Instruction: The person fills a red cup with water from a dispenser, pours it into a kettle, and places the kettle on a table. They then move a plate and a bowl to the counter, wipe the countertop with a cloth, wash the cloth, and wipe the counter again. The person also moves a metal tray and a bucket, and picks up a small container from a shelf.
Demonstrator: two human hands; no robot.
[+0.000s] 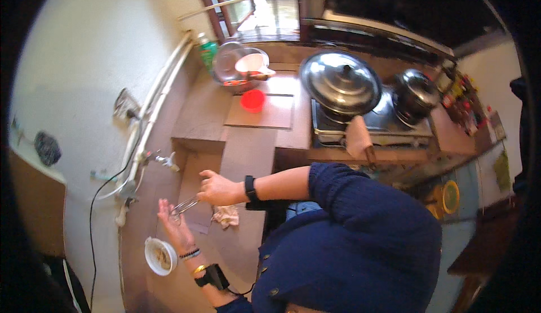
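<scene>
My right hand (220, 188) grips the handle end of a wire utensil (186, 206), which looks like a whisk, over a tiled sink basin (203, 160). The looped end touches the fingers and palm of my left hand (176, 228), held palm up with its fingers apart. A crumpled pale cloth (227, 216) lies on the sink's edge beneath my right wrist. Beside my left forearm stands a white plastic bowl (160, 256) with some brownish matter inside. The metal tap (169, 160) is on the wall side, above my hands. Blur hides the utensil's exact form.
A large lidded wok (341, 82) and a lidded pot (416, 95) stand on the gas stove (376, 122). A red bowl (252, 101), metal basins (228, 61) and a green bottle (207, 50) are on the counter. White pipes (158, 101) run along the left wall.
</scene>
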